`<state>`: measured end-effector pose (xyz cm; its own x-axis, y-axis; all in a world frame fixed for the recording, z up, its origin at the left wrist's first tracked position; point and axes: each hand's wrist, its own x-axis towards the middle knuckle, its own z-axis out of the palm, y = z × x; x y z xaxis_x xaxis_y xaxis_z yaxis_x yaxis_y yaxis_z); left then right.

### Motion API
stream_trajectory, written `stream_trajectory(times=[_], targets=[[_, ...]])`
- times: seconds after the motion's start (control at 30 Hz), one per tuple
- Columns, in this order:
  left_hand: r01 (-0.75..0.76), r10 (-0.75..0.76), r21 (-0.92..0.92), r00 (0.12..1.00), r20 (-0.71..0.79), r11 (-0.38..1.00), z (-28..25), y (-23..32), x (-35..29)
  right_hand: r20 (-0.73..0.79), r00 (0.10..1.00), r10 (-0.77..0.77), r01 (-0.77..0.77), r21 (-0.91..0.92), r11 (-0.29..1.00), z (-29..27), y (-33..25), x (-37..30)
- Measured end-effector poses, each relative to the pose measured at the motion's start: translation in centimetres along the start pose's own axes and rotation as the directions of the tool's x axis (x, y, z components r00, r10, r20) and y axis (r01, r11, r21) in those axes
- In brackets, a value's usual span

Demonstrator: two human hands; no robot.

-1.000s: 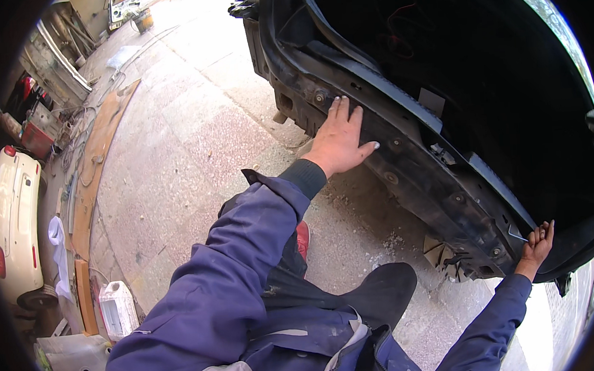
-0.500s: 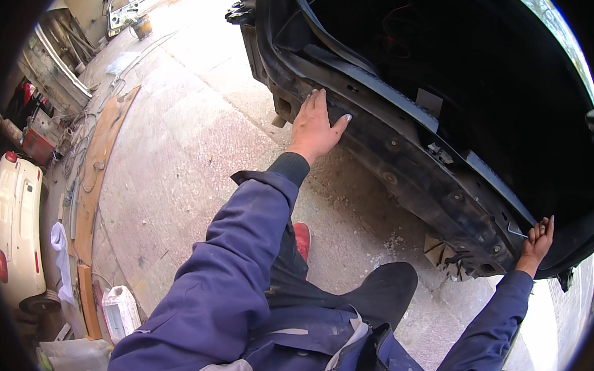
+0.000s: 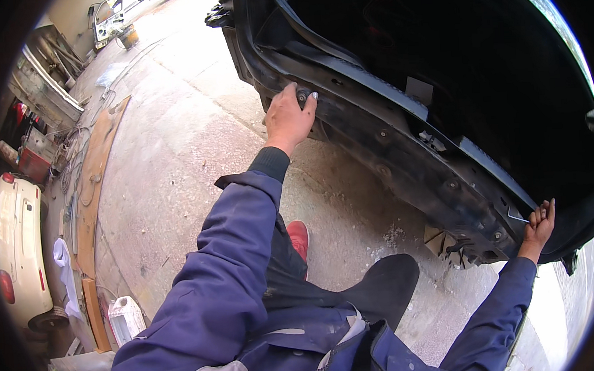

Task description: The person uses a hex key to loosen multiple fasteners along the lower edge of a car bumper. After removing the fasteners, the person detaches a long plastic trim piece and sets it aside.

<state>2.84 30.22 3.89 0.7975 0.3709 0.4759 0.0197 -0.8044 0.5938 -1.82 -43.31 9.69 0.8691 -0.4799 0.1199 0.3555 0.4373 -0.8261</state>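
The black rear end of a car body, with a dark open cavity behind its sill, fills the upper right. My left hand rests against the left part of the rear panel, thumb and fingers apart around a round fastener and holding nothing. At the right end of the panel my right hand is closed on a thin, pale metal rod with a bent end. The rod's bent end lies by the sill edge. What part of it sits inside the fist is hidden.
On the left stand a cream car part with red lamps, a long brown board and a white plastic jug. Cables and a bucket lie farther off. A finned part shows beneath the panel.
My left hand's fingers have bent more and its thumb has come nearer the panel's fastener. My right hand keeps the rod at the sill. The whole view has shifted slightly.
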Motion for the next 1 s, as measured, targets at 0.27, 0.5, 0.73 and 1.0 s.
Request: stream_trajectory(times=[0.27, 0.5, 0.73, 1.0], targets=[[0.140, -0.097, -0.247, 0.979, 0.179, 0.959, -1.3, -0.3, 0.4, 0.022, 1.000, 0.002, -0.002, 0.009, 1.000, 0.1, 0.0, 0.0], [-0.072, 0.025, 0.138, 0.949, 0.315, 0.988, 0.7, -0.3, -0.3, -0.017, 1.000, 0.007, -0.007, 0.006, 1.000, 1.6, -0.1, -1.6], [-0.068, 0.056, 0.067, 0.985, 0.166, 0.995, -0.5, 1.0, 0.2, -0.037, 0.999, -0.030, 0.029, -0.019, 0.999, 3.5, 0.1, -2.9], [-0.326, 0.221, 0.309, 0.918, 0.331, 0.893, 2.5, 2.0, -2.8, -0.067, 0.998, -0.020, 0.017, -0.037, 0.999, 4.4, 0.0, -3.5]])
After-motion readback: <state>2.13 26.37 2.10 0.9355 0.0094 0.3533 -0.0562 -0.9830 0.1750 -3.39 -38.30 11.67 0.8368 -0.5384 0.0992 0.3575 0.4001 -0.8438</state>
